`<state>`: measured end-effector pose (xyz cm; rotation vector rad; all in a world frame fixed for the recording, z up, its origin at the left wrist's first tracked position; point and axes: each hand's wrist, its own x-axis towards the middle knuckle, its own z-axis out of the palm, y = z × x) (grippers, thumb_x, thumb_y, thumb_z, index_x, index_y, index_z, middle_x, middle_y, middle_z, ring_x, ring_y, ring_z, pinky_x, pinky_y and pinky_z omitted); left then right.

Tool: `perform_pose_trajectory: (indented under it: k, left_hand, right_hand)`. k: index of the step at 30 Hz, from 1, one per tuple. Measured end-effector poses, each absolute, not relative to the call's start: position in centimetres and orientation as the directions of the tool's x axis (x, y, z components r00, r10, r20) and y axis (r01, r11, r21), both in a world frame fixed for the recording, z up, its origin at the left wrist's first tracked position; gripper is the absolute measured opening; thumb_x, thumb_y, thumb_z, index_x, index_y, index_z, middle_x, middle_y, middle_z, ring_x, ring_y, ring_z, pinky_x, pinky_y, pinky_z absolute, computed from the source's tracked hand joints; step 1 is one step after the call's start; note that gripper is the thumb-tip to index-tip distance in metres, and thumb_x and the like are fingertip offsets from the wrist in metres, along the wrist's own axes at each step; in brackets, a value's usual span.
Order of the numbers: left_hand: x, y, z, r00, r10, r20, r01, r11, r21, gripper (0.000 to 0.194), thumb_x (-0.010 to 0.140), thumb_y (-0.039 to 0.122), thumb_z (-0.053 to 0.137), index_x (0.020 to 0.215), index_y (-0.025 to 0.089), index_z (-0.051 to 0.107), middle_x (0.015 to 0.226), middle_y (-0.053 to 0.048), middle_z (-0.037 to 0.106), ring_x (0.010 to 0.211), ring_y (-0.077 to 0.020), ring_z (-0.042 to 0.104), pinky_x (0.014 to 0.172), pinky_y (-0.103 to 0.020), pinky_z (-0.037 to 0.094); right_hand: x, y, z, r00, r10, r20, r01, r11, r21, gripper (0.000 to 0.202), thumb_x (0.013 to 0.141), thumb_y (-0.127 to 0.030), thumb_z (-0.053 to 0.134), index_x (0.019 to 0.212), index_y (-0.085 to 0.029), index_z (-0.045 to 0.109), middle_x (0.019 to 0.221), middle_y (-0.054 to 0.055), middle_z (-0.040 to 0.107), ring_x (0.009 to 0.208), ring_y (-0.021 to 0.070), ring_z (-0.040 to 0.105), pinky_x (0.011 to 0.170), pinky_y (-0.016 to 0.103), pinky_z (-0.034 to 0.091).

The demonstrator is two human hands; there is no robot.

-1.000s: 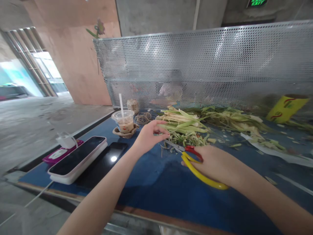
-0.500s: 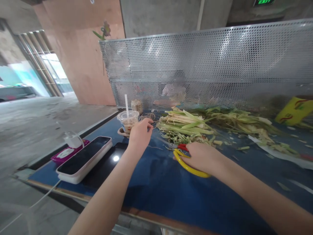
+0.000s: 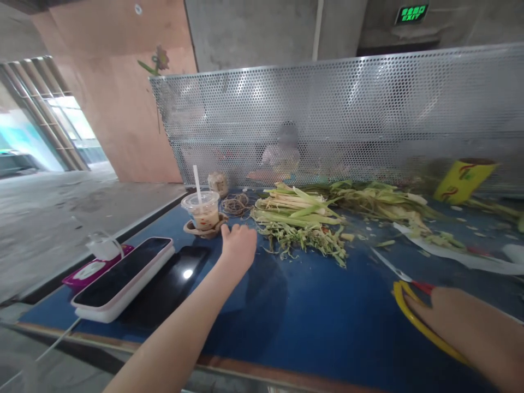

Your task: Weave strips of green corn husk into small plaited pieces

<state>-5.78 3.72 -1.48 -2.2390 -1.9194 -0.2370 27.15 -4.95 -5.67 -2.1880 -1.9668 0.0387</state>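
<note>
There is one pair of scissors [image 3: 403, 281], and the right hand [image 3: 462, 314] holds it. The fingers are closed around its handles, above the right part of the blue table [image 3: 323, 316]. The left hand [image 3: 239, 245] is over the table, between the drink cup [image 3: 202, 212] and the green plant pieces [image 3: 307, 240]. Its fingers are bent, but their tips are hidden, so I cannot tell how wide they are or if they hold something.

I count one drink cup with one white straw [image 3: 197, 183], one brown cup holder [image 3: 208, 232] around its base, one jar [image 3: 218, 184], one tangle of twine [image 3: 236, 204], one white-edged device [image 3: 125, 278], one flat black device [image 3: 170, 284], one purple power strip [image 3: 84, 273] and one white charger [image 3: 102, 248]. There is also one yellow roll [image 3: 465, 181]. The plant pieces and long leaves [image 3: 380, 202] are too many to count.

One green sign [image 3: 412, 13] says "EXIT", with characters above it. The yellow roll has red and green marks, which I cannot read.

The scissors have silver blades, pointing away and to the left, and handles in yellow and red. Just beyond the green plant pieces lies one bundle of pale stalks [image 3: 292, 204], whitish at the ends, with green leaves.
</note>
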Motion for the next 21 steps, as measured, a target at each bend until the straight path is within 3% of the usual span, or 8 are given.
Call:
perform_pose_trajectory:
  k: [3, 5, 8, 11, 15, 18, 21]
  left_hand:
    - [-4.9, 3.4, -1.8, 0.234, 0.956, 0.179, 0.972, -0.224, -0.07, 0.017, 0.071, 0.01, 0.051, 0.077, 0.016, 0.066, 0.086, -0.017, 0.067, 0.092, -0.0335, 0.056, 0.087, -0.05, 0.026]
    - [-4.7, 3.1, -1.8, 0.239, 0.959, 0.154, 0.969, -0.226, -0.098, 0.018, 0.067, 0.007, 0.051, 0.077, 0.014, 0.065, 0.083, -0.017, 0.067, 0.091, -0.0344, 0.057, 0.086, -0.052, 0.026]
    - [-4.7, 2.6, -1.4, 0.221, 0.968, 0.121, 0.97, -0.204, -0.135, 0.025, 0.062, -0.001, 0.049, 0.075, 0.014, 0.064, 0.079, -0.016, 0.068, 0.088, -0.0335, 0.058, 0.087, -0.052, 0.026]
    - [-4.9, 2.5, -0.9, 0.197, 0.975, 0.1, 0.971, -0.179, -0.161, 0.029, 0.062, -0.003, 0.046, 0.077, 0.013, 0.064, 0.079, -0.015, 0.068, 0.088, -0.0324, 0.059, 0.088, -0.051, 0.026]
    - [-5.6, 3.1, -0.7, 0.147, 0.982, 0.115, 0.977, -0.125, -0.174, 0.032, 0.065, -0.004, 0.043, 0.082, 0.01, 0.066, 0.08, -0.017, 0.068, 0.088, -0.0325, 0.06, 0.09, -0.051, 0.025]
    - [-6.6, 3.9, -0.9, 0.083, 0.985, 0.153, 0.983, -0.056, -0.172, 0.035, 0.067, -0.006, 0.04, 0.083, 0.008, 0.067, 0.079, -0.018, 0.068, 0.09, -0.0336, 0.059, 0.091, -0.054, 0.023]
    - [-7.2, 4.4, -1.2, 0.036, 0.979, 0.202, 0.987, -0.003, -0.162, 0.032, 0.069, -0.003, 0.04, 0.083, 0.008, 0.067, 0.081, -0.019, 0.068, 0.093, -0.0346, 0.057, 0.092, -0.056, 0.022]
  right_hand:
    - [26.9, -4.3, -4.7, 0.252, 0.958, -0.137, 0.954, -0.27, -0.131, 0.048, 0.081, -0.034, 0.043, 0.034, -0.024, 0.036, 0.048, 0.01, 0.059, 0.046, 0.0225, 0.06, 0.054, 0.039, 0.046]
    - [26.0, -3.8, -3.4, 0.262, 0.955, -0.142, 0.956, -0.276, -0.097, 0.046, 0.08, -0.032, 0.047, 0.037, -0.023, 0.035, 0.049, 0.009, 0.058, 0.048, 0.0224, 0.061, 0.053, 0.037, 0.046]
    - [24.3, -2.0, -1.4, 0.156, 0.988, 0.018, 0.988, -0.155, -0.02, 0.035, 0.085, -0.032, 0.039, 0.053, -0.02, 0.048, 0.058, 0.009, 0.061, 0.051, 0.0214, 0.061, 0.049, 0.032, 0.043]
    - [21.7, 1.9, 0.1, -0.152, 0.973, 0.172, 0.988, 0.142, 0.067, 0.022, 0.084, -0.025, 0.042, 0.072, -0.014, 0.058, 0.068, 0.011, 0.063, 0.057, 0.0211, 0.061, 0.05, 0.029, 0.041]
    - [18.1, 8.6, 0.6, -0.339, 0.913, 0.226, 0.94, 0.335, 0.059, 0.03, 0.083, -0.014, 0.041, 0.108, -0.018, 0.057, 0.11, 0.01, 0.062, 0.092, 0.0196, 0.06, 0.068, 0.025, 0.043]
    - [16.8, 12.3, -0.1, -0.371, 0.896, 0.244, 0.928, 0.368, 0.058, 0.038, 0.079, -0.009, 0.043, 0.113, -0.019, 0.057, 0.111, 0.011, 0.062, 0.094, 0.021, 0.06, 0.071, 0.026, 0.043]
    - [16.7, 14.3, -0.9, -0.385, 0.884, 0.265, 0.921, 0.388, 0.044, 0.034, 0.079, -0.012, 0.046, 0.107, -0.022, 0.062, 0.101, 0.009, 0.067, 0.091, 0.0216, 0.061, 0.071, 0.027, 0.044]
